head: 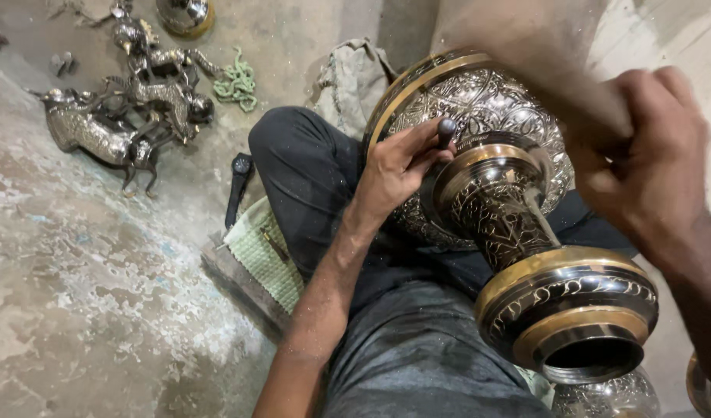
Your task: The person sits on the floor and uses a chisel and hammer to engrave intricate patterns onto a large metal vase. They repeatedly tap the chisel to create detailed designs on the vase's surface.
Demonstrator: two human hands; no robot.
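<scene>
Hands [526,166] on engraved brass vase [510,209], tool perhaps steel

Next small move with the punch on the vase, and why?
Probably a light tap: the left hand sets a dark punch against the engraved vase near its neck, and the right hand is raised with a blurred wooden handle above it. The vase lies across the lap, so a gentle strike seems safest.

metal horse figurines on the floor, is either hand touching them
No, the metal horse figurines lie apart on the floor, while the left hand holds a chisel against the engraved brass vase.
</scene>
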